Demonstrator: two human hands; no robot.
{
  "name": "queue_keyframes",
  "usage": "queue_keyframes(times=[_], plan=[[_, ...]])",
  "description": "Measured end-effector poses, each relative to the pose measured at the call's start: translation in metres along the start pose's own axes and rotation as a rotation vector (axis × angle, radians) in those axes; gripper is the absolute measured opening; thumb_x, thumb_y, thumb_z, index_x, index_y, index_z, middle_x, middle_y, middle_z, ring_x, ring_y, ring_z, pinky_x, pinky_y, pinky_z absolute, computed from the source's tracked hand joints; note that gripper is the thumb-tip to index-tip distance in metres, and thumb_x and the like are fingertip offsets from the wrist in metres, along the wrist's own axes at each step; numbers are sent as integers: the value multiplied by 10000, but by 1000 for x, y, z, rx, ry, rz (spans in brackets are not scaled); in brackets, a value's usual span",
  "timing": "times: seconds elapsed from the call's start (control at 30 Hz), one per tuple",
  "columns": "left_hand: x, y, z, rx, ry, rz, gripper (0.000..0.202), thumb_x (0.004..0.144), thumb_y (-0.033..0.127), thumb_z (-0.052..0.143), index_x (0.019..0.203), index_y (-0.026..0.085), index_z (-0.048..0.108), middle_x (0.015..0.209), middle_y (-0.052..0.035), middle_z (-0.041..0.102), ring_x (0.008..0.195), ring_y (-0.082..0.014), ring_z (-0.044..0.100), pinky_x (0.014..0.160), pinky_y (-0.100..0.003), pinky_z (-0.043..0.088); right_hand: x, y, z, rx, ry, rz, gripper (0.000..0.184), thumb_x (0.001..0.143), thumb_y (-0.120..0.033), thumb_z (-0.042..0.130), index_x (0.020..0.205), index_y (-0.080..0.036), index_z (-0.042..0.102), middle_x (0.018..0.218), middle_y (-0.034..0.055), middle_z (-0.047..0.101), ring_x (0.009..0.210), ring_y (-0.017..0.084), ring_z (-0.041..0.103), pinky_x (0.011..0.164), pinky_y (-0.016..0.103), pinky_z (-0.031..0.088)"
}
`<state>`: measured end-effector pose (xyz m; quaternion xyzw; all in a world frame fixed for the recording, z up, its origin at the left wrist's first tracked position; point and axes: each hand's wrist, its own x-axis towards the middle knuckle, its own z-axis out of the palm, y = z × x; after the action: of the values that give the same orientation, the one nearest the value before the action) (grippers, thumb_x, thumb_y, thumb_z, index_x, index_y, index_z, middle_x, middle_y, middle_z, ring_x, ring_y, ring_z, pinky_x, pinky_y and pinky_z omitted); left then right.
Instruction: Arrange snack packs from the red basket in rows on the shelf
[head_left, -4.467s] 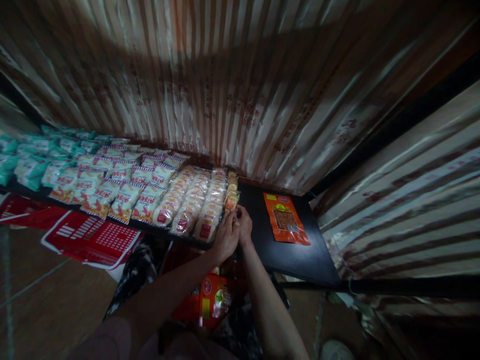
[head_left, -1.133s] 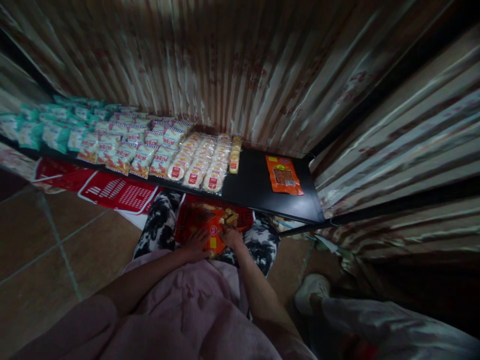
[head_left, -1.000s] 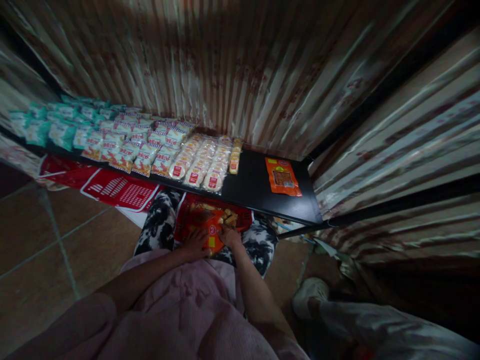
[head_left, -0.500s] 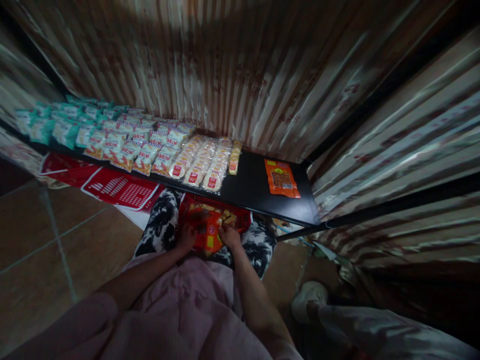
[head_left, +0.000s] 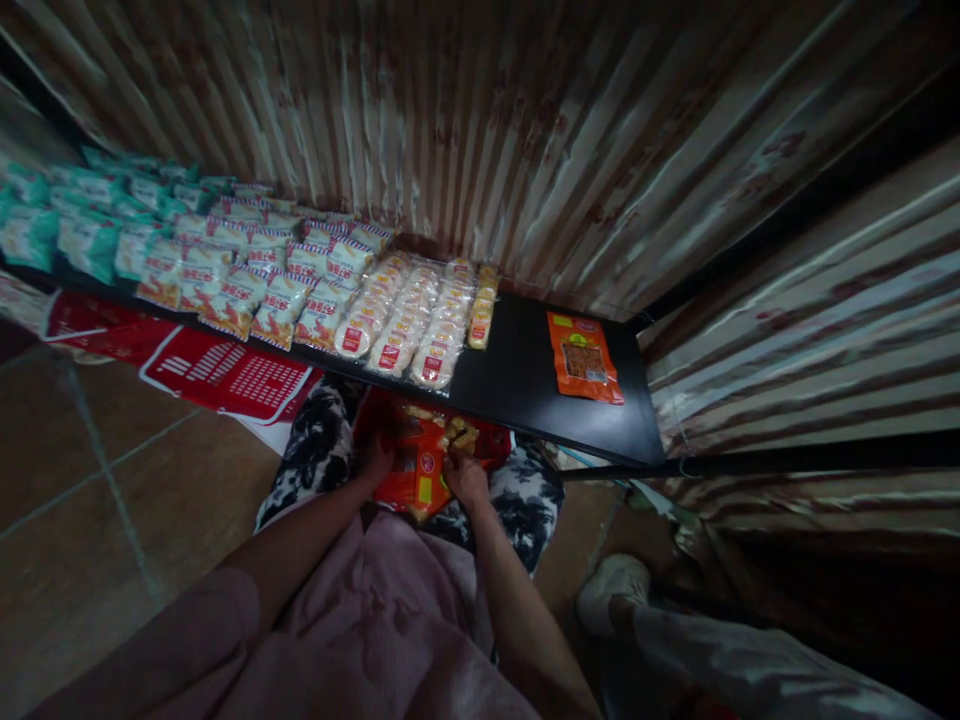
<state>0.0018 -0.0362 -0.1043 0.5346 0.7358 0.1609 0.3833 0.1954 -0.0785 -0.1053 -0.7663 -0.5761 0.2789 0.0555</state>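
Observation:
On my lap, partly below the shelf edge, lies a shiny orange snack packet (head_left: 427, 490) with a yellow patch and a round logo. My left hand (head_left: 376, 464) is at its left side, its fingers in shadow and hard to make out. The fingers of my right hand (head_left: 468, 480) are closed on the packet's right edge. Just beyond them show small gold-wrapped pieces (head_left: 460, 434). Red printed plastic (head_left: 491, 444) spreads beneath and behind these on my legs.
A black shelf (head_left: 499, 385) crosses in front of me. It carries teal packets (head_left: 90, 243), white-and-orange snack bags (head_left: 281, 305), round cracker packs (head_left: 435, 355), a yellow row (head_left: 481, 318) and an orange packet (head_left: 585, 358). A striped curtain (head_left: 450, 130) hangs behind. Another person's shoe (head_left: 613, 592) is at right.
The view has shifted a little, so the shelf goods sit wider apart in it. Both hands stay at the orange packet on my lap, with little visible movement.

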Motion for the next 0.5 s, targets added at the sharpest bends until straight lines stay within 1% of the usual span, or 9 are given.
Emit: queue_keyframes(times=[0.07, 0.17, 0.23, 0.27, 0.33, 0.4, 0.47, 0.5], plan=[[4, -3, 4, -32, -41, 4, 445, 777, 182, 568, 1217, 183, 498, 1109, -100, 646, 1157, -223, 523, 1005, -338, 364, 2, 2, 2, 15, 9, 9, 370, 870, -331, 434, 1169, -188, 599, 1169, 104, 632, 1100, 223, 571, 924, 288, 413], [11, -11, 11, -80, -42, -11, 355, 804, 257, 568, 1153, 190, 553, 1059, -94, 663, 1107, -225, 553, 976, -345, 388, 4, 3, 5, 59, 42, -11, 370, 870, -340, 427, 1161, -191, 601, 1160, 91, 635, 1087, 219, 574, 928, 299, 420], [13, -14, 14, -90, -76, 5, 288, 821, 252, 543, 1097, 182, 589, 1032, -89, 668, 1036, -215, 587, 920, -337, 430, 5, 1, 6, 104, 104, -53, 388, 874, -347, 412, 1172, -171, 588, 1161, 95, 630, 1084, 206, 571, 945, 298, 416], [13, -15, 16, -88, -104, 28, 263, 814, 226, 546, 1065, 174, 606, 1021, -86, 670, 1002, -208, 599, 897, -329, 444, 6, -1, 6, 117, 154, -80, 408, 873, -355, 410, 1184, -150, 576, 1183, 108, 614, 1106, 206, 554, 965, 305, 405], [11, -15, 17, -55, -155, 116, 240, 775, 150, 565, 1005, 154, 633, 1016, -87, 668, 970, -193, 604, 889, -313, 449, 8, -7, 4, 111, 266, -143, 454, 866, -374, 413, 1206, -109, 554, 1261, 141, 553, 1185, 223, 489, 1012, 337, 369], [8, -16, 17, 35, -201, 266, 251, 750, 75, 539, 967, 132, 652, 1020, -97, 664, 982, -191, 592, 917, -317, 433, 11, -18, 2, 86, 330, -213, 472, 864, -385, 413, 1210, -95, 551, 1314, 152, 504, 1241, 238, 427, 1046, 367, 333], [5, -16, 16, 130, -259, 419, 284, 746, 25, 479, 934, 118, 671, 995, -103, 669, 975, -192, 587, 929, -324, 424, 16, -33, 1, 72, 296, -263, 448, 877, -377, 396, 1193, -111, 569, 1288, 135, 532, 1224, 230, 443, 1051, 365, 327], [3, -16, 15, 163, -293, 481, 308, 743, 6, 452, 918, 118, 679, 966, -99, 676, 961, -191, 588, 926, -324, 423, 19, -42, 1, 63, 244, -278, 434, 883, -372, 391, 1181, -119, 580, 1250, 127, 565, 1201, 225, 466, 1047, 360, 332]])
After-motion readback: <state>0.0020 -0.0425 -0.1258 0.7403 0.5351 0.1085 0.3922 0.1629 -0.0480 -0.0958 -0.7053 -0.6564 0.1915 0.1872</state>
